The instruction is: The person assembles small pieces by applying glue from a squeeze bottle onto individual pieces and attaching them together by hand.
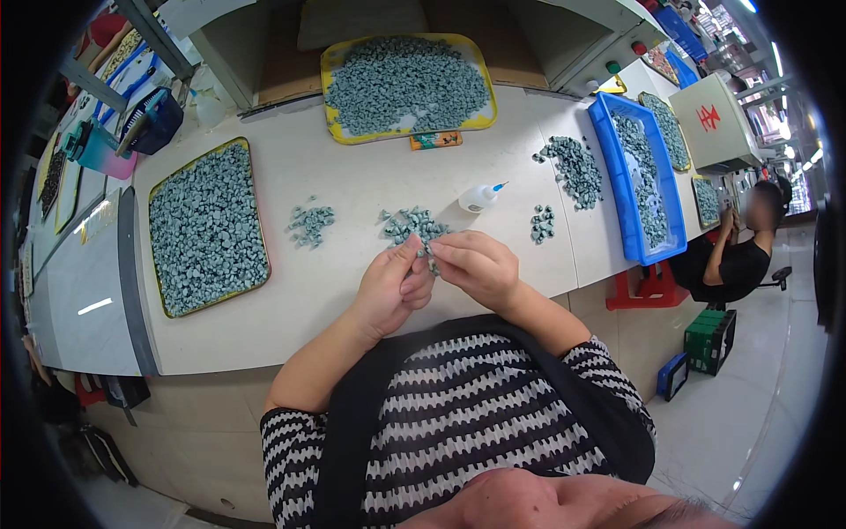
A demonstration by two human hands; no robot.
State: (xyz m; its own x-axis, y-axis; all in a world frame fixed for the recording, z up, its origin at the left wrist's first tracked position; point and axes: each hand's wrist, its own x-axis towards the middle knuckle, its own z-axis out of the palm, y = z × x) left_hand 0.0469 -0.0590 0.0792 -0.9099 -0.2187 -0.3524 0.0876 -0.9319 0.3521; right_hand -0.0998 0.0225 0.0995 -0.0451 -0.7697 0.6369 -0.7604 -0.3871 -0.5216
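My left hand point(392, 284) and my right hand point(480, 267) meet over the table, fingertips pinched together. A small grey-green piece point(424, 251) shows between them, too small to make out its kind. Just beyond the fingertips lies a loose pile of similar pieces point(412, 220), partly hidden by my hands. A white squeeze bottle point(478, 197) with a blue needle tip rests to the right of that pile. One smaller heap point(312, 224) sits to the left, and another little group point(542, 225) lies on the right.
Trays full of pieces stand left point(211, 229) and far centre point(410, 84). To the right are a bigger heap point(575, 170) and a blue bin point(633, 220). An orange packet point(436, 140) touches the far tray. A person point(740, 238) sits at the far right.
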